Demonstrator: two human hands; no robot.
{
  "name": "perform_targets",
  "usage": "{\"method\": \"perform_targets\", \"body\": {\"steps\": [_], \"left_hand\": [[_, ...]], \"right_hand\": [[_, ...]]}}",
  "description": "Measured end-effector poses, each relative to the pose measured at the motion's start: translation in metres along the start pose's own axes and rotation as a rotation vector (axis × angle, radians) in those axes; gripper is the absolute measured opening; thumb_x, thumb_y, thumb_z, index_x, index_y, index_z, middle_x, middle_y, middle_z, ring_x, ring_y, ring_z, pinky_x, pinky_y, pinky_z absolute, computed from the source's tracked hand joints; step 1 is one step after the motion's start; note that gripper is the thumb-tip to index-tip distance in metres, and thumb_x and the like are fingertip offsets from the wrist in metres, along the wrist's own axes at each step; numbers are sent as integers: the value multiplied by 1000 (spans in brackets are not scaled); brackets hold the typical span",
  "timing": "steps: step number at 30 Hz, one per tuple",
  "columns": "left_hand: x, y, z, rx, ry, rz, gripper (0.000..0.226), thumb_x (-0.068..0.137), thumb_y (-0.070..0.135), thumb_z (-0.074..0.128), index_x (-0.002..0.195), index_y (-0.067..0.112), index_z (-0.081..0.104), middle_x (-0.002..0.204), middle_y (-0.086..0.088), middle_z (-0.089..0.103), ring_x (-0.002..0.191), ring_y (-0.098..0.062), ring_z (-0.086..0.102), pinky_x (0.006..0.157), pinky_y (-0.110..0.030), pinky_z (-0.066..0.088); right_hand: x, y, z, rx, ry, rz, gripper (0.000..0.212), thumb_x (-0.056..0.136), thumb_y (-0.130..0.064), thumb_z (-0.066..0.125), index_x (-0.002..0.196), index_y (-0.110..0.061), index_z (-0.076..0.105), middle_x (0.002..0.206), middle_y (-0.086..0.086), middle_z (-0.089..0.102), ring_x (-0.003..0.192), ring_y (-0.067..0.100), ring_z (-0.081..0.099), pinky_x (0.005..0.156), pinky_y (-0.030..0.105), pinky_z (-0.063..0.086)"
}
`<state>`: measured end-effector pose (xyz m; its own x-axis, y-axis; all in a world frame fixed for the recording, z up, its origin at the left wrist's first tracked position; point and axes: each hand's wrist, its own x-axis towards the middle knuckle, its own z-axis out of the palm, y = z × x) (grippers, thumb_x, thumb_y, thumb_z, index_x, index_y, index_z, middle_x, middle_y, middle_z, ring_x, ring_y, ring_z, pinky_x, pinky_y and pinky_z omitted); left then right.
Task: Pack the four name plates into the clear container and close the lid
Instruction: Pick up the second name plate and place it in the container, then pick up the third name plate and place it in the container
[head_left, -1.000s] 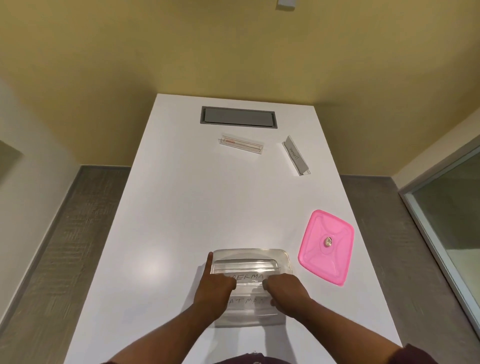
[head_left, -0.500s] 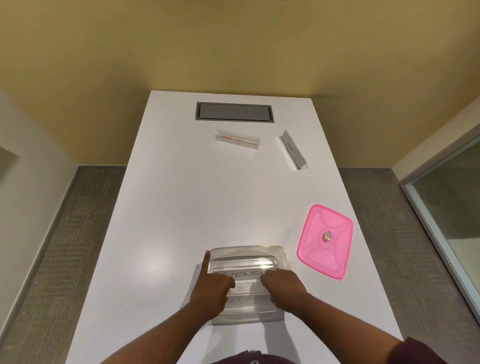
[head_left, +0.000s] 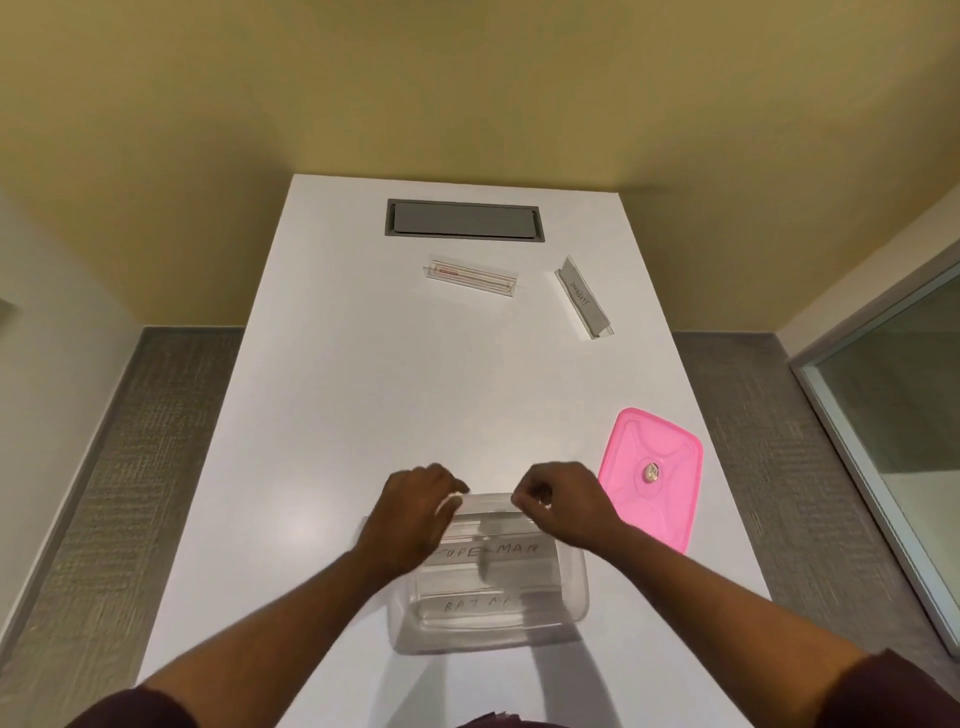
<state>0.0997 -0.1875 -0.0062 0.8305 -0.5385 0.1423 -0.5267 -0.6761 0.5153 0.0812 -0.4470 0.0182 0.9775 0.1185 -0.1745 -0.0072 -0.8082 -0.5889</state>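
Note:
The clear container (head_left: 574, 597) stands near the table's front edge. Two name plates lie inside it, one lettered SUPERMAN (head_left: 493, 552) and one lettered BATMAN (head_left: 475, 604). My left hand (head_left: 415, 512) and my right hand (head_left: 563, 504) hover at the container's far rim with fingers curled and blurred. Whether they pinch the rim is unclear. A clear name plate with a red strip (head_left: 470, 275) lies far back at the centre. A grey name plate (head_left: 584, 297) lies at the back right. The pink lid (head_left: 652, 478) rests flat to the right of the container.
The white table (head_left: 363, 389) has a grey recessed hatch (head_left: 464, 219) at its far end. Grey carpet runs along both sides, and a glass panel (head_left: 898, 415) stands at the right.
Both hands have moved forward from over the plates inside the container to its far rim. The SUPERMAN and BATMAN plates now show uncovered.

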Motion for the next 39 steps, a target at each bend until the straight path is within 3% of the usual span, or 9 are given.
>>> {"method": "perform_targets", "body": {"steps": [4,7,14,16,19,23,28,32,39], "left_hand": [[37,-30,-16,35,32,-122,19,98,28,55,112,23,67,110,2,66,99,-21,64,88,-40,48],[60,-56,-19,71,-17,-211,24,97,30,57,115,18,67,114,-4,66,102,-28,63,96,-42,44],[107,-115,-2,30,-100,-318,37,96,32,57,127,12,58,128,-5,59,114,-24,62,110,-41,36],[120,-133,8,25,-123,-355,44,95,33,58,133,10,53,136,-6,55,124,-25,55,112,-40,35],[132,-160,23,56,-190,-430,61,96,38,55,148,10,37,158,-9,35,147,-29,29,120,-41,25],[138,-193,42,136,-195,-395,69,100,48,41,155,11,24,167,-3,12,154,-30,12,123,-46,17],[132,-212,59,222,-114,-329,66,101,52,26,158,21,17,168,4,7,155,-21,4,124,-46,16],[131,-215,70,256,-49,-342,65,100,49,30,158,25,13,168,9,5,155,-18,3,124,-45,15],[130,-219,76,249,33,-315,66,98,45,39,157,24,20,167,8,14,155,-19,11,124,-46,18]], "right_hand": [[40,-2,-15,140,84,130,11,82,-30,70,74,-22,74,72,-13,75,67,1,68,65,18,50],[77,1,-26,168,92,196,11,82,-25,70,74,-18,74,72,-7,76,70,7,70,70,27,55],[183,14,-49,216,103,288,12,85,-19,67,78,-15,75,77,-3,78,75,12,75,82,36,61],[215,19,-53,188,91,304,12,86,-21,67,79,-15,75,80,-3,78,79,14,75,83,36,60],[259,27,-55,142,72,315,14,86,-24,67,81,-14,75,84,-3,78,87,16,73,83,37,59],[315,41,-51,46,41,275,16,88,-29,70,99,-18,74,106,-2,75,102,19,69,87,35,54],[385,56,-47,-250,67,134,55,87,-32,73,138,-20,55,139,10,52,126,31,54,103,43,47],[434,57,-37,-385,196,57,67,85,-29,74,145,-17,47,141,14,50,127,36,53,103,45,47],[474,61,6,-450,268,12,66,91,-38,66,148,-17,41,133,11,57,120,33,53,99,46,44]]}}
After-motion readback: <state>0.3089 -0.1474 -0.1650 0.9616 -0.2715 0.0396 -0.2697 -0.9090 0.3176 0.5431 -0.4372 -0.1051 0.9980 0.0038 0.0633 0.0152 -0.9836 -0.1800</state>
